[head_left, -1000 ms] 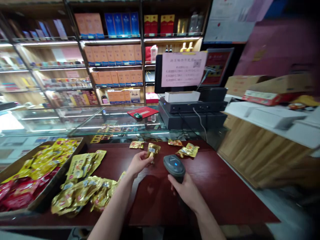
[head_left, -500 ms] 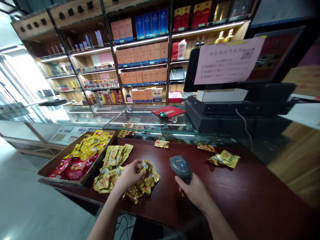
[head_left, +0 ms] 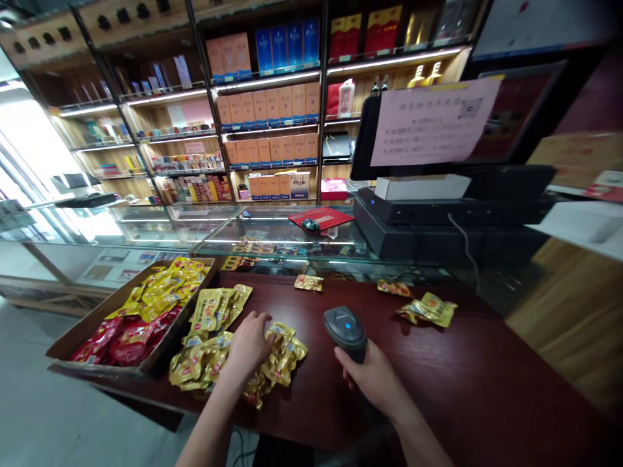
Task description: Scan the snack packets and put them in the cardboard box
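My right hand [head_left: 377, 376] is wrapped round the handle of a dark grey barcode scanner [head_left: 345, 332], whose head points forward over the table and shows a small blue light. My left hand [head_left: 250, 344] rests over a heap of shiny gold snack packets [head_left: 282, 360], palm down. Its fingers are bent but apart from the thumb, and no packet shows between them. More gold packets [head_left: 199, 364] lie left of that wrist, and flatter ones [head_left: 219, 308] lie behind them. The underside of the left hand is hidden.
On the left stands a cardboard tray [head_left: 160, 366] with yellow and red packets. Gold packets [head_left: 431, 310] lie at the right, a single packet [head_left: 309, 283] near the glass counter [head_left: 272, 227]. Behind are a mouse [head_left: 310, 224], a red mat [head_left: 335, 217] and a monitor with a paper sign [head_left: 433, 123].
My left hand has drawn back a little from the gold packets, and its fingers have loosened. The right hand keeps the scanner in nearly the same place. The camera view has shifted slightly.
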Available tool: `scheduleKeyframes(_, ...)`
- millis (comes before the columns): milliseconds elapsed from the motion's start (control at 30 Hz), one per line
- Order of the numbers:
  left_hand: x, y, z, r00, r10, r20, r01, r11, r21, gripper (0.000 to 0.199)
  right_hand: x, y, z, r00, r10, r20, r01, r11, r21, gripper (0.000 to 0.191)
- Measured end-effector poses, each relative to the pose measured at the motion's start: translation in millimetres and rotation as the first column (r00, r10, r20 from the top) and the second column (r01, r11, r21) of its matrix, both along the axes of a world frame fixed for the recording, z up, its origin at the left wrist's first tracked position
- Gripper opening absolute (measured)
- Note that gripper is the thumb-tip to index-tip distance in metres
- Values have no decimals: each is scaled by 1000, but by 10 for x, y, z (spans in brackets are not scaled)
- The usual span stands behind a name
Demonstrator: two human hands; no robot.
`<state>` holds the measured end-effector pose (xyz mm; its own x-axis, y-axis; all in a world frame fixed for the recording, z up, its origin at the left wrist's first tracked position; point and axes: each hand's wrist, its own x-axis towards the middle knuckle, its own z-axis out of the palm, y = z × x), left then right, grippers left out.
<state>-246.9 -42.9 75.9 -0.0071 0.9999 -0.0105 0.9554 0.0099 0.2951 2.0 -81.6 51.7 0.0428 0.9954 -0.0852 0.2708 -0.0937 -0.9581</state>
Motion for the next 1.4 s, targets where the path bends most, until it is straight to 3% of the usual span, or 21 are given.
scheduleKeyframes(100,280,293,-10,997,-78,9,77,996,40,39,113,13,11,1000,-27,-14,28,999,28,21)
scheduleKeyframes(267,922,1019,-96,975,-218,-44,219,975,23,47,387,-9,43,988,-148,-29,149,989,5,21)
scheduleKeyframes(367,1230,1421,-187,979,-163,-120,164,986,3,52,563,-56,53,978,-205,-41,204,979,-20,24)
scheduleKeyframes(467,1447,1646,-292,974,-129,-184,126,992,-30,58,731,-119,39,968,-246,-39,245,969,-30,24)
scheduleKeyframes(567,1640,1631,-407,966,-134,-222,130,991,-35,49,871,-173,0,957,-288,-40,286,957,-47,22)
scheduleKeyframes(733,1976,1262,-577,953,-253,-166,262,964,38,30,984,-234,-42,947,-314,-61,312,949,-44,21)
scheduleKeyframes(833,2125,1061,-613,950,-312,14,309,945,107,30,998,-307,-36,947,-315,-62,313,949,-38,22)
scheduleKeyframes(933,2216,938,-601,899,-282,334,227,954,195,18,1020,-414,-31,944,-326,-56,325,945,-25,23)
scheduleKeyframes(1000,2265,875,-593,741,-170,650,108,985,135,15,1042,-485,-30,938,-341,-54,341,940,-24,23)
scheduleKeyframes(1067,2315,802,-601,408,25,912,42,998,-46,21,1062,-546,-20,933,-354,-61,353,935,-27,23)
scheduleKeyframes(1133,2369,714,-622,54,237,970,51,970,-239,27,1067,-595,-2,931,-357,-73,356,934,-25,23)
scheduleKeyframes(1200,2421,613,-649,-162,369,915,60,930,-364,29,1055,-635,18,934,-349,-79,349,937,-9,22)
scheduleKeyframes(1300,2483,457,-692,-276,432,859,67,900,-431,27,1015,-681,31,945,-322,-66,323,946,17,18)
scheduleKeyframes(1400,2520,318,-739,-276,424,863,91,905,-415,29,970,-696,9,954,-295,-62,297,955,24,16)
